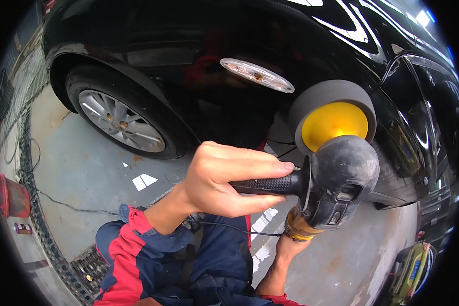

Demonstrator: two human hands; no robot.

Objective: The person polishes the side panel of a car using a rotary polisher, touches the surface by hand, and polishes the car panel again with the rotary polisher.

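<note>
Head view, our listing: one polisher (344,188), black and yellow, scuffed about its head, held up before the side of a black car (153,30); grey round pad (331,92) on a yellow disc (334,122), beside the clear side light (257,75); whether the pad touches the paint, we cannot tell.

Left hand (222,178): wrapped about the polisher's ridged black side handle (265,185), fingers above and below it.

Right hand (293,246): grasping the polisher's yellow rear part, partly hidden by the machine; a thin dark cord (239,231) runs to that end from across the legs.

Surroundings, as we see them: one wheel (121,120) with silver spokes, left of the polisher; grey floor (102,153), marked with white patches; at far left, a red bucket (13,196) and, near it, a small bottle (23,228); red and blue sleeve (125,255) on the left arm
</note>
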